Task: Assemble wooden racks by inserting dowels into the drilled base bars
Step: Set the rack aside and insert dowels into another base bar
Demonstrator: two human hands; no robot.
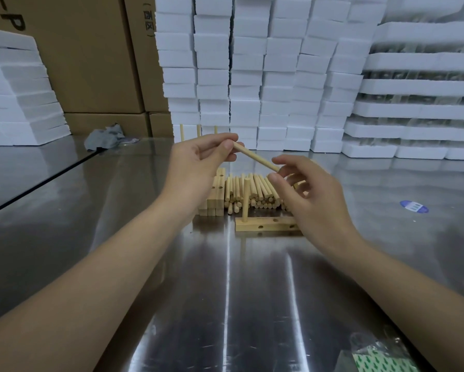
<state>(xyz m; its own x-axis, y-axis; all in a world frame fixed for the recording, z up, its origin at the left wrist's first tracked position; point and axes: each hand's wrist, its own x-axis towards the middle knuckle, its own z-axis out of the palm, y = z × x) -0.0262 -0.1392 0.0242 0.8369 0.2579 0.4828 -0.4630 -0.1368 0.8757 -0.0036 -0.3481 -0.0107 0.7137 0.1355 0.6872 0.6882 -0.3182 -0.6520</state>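
Observation:
A light wooden dowel [255,156] hangs slanted in the air above the table. My left hand [198,162] pinches its upper left end. My right hand [314,200] pinches its lower right end between thumb and forefinger. Below them a drilled base bar [265,224] lies on the steel table with one dowel [245,200] standing upright in its left hole. Behind it lies a pile of loose dowels [252,191]. A stack of drilled bars [216,197] sits to the left of the pile.
Stacked white foam blocks [252,76] wall off the back, with cardboard boxes [91,63] at left. Upright dowels of another rack [198,132] show behind my left hand. A grey rag [104,139], a blue sticker [413,206] and a green-patterned packet [378,358] lie on the table [225,291].

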